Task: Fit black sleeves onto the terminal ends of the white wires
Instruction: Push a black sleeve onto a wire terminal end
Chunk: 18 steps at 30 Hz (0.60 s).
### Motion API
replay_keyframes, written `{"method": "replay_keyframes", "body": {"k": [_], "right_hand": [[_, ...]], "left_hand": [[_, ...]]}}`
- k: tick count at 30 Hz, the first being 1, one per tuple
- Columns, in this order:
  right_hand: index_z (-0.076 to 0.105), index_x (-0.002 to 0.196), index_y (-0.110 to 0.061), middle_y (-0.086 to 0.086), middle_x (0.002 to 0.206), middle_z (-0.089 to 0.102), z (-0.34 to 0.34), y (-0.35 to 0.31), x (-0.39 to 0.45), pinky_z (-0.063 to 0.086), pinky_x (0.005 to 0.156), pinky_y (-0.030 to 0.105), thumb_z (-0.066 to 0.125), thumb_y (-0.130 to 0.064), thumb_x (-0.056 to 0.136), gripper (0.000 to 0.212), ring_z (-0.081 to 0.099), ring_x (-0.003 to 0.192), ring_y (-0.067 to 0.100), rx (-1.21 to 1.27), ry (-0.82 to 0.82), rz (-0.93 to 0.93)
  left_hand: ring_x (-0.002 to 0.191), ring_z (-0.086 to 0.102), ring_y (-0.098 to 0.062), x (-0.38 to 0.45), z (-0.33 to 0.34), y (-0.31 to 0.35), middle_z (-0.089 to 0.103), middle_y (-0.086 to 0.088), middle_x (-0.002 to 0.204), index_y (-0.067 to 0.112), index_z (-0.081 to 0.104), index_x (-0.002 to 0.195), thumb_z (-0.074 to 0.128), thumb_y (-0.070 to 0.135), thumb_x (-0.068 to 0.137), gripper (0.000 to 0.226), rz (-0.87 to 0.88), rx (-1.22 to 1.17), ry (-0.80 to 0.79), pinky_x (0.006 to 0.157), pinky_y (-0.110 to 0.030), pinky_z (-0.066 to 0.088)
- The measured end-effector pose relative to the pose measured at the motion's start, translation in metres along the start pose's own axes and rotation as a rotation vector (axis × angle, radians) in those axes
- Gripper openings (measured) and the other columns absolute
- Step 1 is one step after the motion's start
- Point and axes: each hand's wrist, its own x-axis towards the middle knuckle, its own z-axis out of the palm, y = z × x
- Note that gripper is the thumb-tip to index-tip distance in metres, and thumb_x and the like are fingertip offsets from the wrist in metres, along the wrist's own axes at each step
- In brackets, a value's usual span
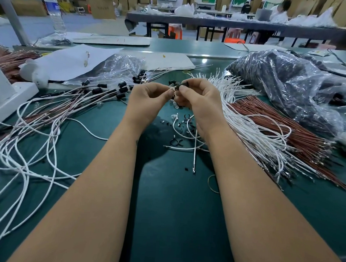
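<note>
head view: at frame centre i see my left hand (149, 99) pinching a wire end, and my right hand (197, 98) pinching a black sleeve (183, 84) against it, both raised above the green table (174, 210). loose white wires (248, 122) lie right of centre; finished sleeved wires (102, 92) lie centre left.

Matt dark-green bench mat (170, 210) underfoot of everything — smooth, faintly sheened. Left of the mat's centre, glossy white plastic-coated wires (34, 144) ending in dull black sleeves (97, 91). Right of it, coppery-brown wires (283, 131) with bright metal tips. Beyond those, crinkled clear plastic bag (293, 84) — shiny, wrinkled. Far left, flat white paper sheet (72, 61), matt.
</note>
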Motion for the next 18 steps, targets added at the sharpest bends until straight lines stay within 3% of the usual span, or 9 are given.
{"method": "replay_keyframes", "body": {"k": [8,14,18], "right_hand": [[0.065,0.082,-0.011,0.005,0.072,0.067,0.001,0.0075,0.0017,0.055,0.063,0.025,0.067,-0.003,0.086,0.009,0.063,0.058,0.011,-0.09,0.019,0.013],[0.064,0.082,-0.012,0.003,0.071,0.065,0.001,0.0071,0.0005,0.053,0.06,0.019,0.065,-0.003,0.09,0.012,0.06,0.054,0.005,-0.096,0.037,0.017],[0.063,0.081,-0.013,0.002,0.069,0.062,0.0036,0.0081,-0.0003,0.051,0.059,0.019,0.062,-0.005,0.091,0.013,0.056,0.055,0.007,-0.124,0.037,0.037]], "left_hand": [[0.065,0.062,0.001,-0.0001,0.0005,0.0015,0.069,0.005,0.073,0.012,0.072,0.087,0.072,0.009,0.084,0.004,0.005,0.052,0.007,0.07,-0.015,0.05],[0.078,0.066,-0.016,-0.0005,-0.0053,-0.0018,0.073,-0.008,0.081,0.014,0.073,0.087,0.072,0.012,0.084,0.004,-0.042,0.05,0.003,0.084,-0.033,0.054],[0.072,0.063,-0.01,-0.0008,0.0006,-0.0005,0.07,-0.001,0.077,0.012,0.072,0.088,0.071,0.009,0.085,0.004,-0.028,0.084,-0.007,0.077,-0.024,0.053]]}}
